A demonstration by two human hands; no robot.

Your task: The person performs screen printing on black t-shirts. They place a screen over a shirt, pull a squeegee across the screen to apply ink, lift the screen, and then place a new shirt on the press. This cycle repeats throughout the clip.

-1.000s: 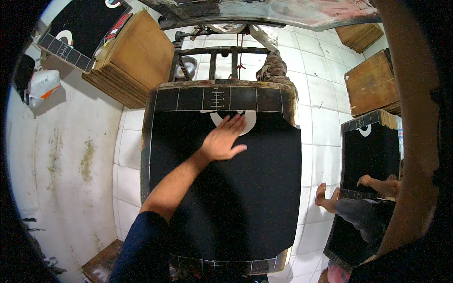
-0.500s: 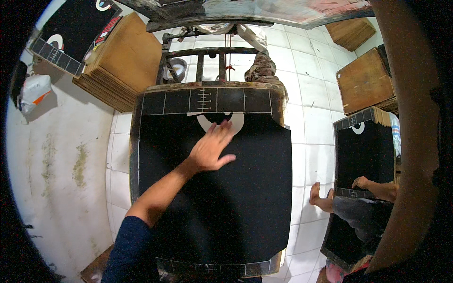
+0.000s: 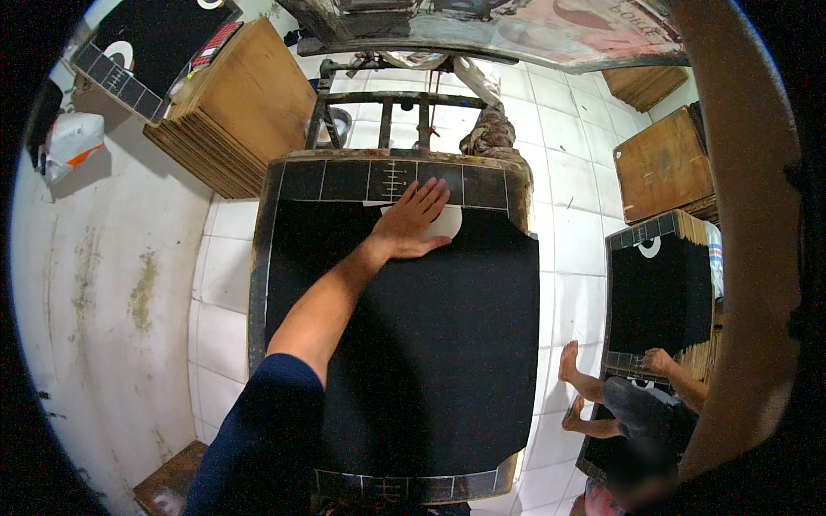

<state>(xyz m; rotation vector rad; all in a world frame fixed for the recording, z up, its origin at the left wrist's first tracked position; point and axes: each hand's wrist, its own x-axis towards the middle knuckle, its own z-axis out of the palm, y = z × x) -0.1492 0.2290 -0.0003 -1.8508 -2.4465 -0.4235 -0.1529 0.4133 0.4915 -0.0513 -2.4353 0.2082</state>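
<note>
Left hand (image 3: 409, 227) over white curved patch (image 3: 448, 224)
Fingers (image 3: 428, 195) splayed, grasping nothing, above the ruled strip (image 3: 348, 181); black cloth (image 3: 456, 344) lies behind them, wristward.

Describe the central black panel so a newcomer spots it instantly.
Start at the large board in mid-picture, white lines ruled across its far end. The black panel covers most of it below those lines. Unlike the other black panels at upper left and right, it lies under the left hand.
</note>
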